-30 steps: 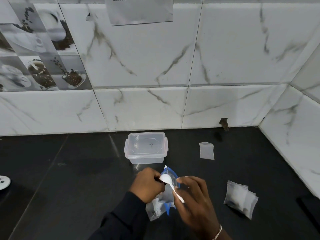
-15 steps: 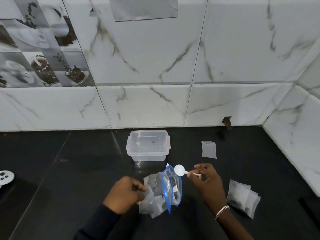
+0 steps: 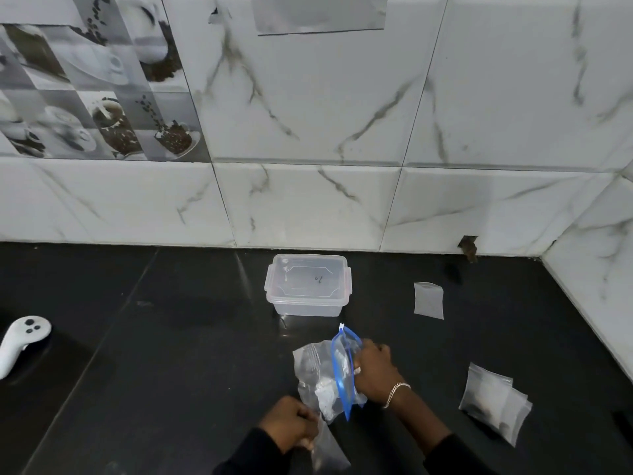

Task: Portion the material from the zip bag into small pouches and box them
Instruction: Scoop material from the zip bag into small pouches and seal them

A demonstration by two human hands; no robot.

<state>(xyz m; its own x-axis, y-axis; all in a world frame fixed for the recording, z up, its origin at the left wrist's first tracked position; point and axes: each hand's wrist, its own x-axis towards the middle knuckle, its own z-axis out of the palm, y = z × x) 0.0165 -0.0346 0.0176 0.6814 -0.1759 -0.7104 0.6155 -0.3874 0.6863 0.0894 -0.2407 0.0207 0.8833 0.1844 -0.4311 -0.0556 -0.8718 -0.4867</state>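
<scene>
A: What does the right hand (image 3: 373, 370) hold inside the zip bag (image 3: 329, 378)?
B: Cannot tell; the bag's mouth hides that grip.
A: The pouch (image 3: 325, 449) pinched by the left hand (image 3: 289, 428)?
B: Blurred, contents unclear.
A: The mark on the box lid (image 3: 308, 277) beyond the grip?
B: Too small to read. Both sleeves (image 3: 246, 457) run off the bottom edge.

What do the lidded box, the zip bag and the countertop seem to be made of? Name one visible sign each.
Lidded box: rigid translucent plastic, faintly frosted; you can see through its walls. Zip bag: thin clear plastic film, glossy and creased, with a blue zip strip. Countertop: probably polished black stone or tile; it reflects the box and shows seams.
</scene>
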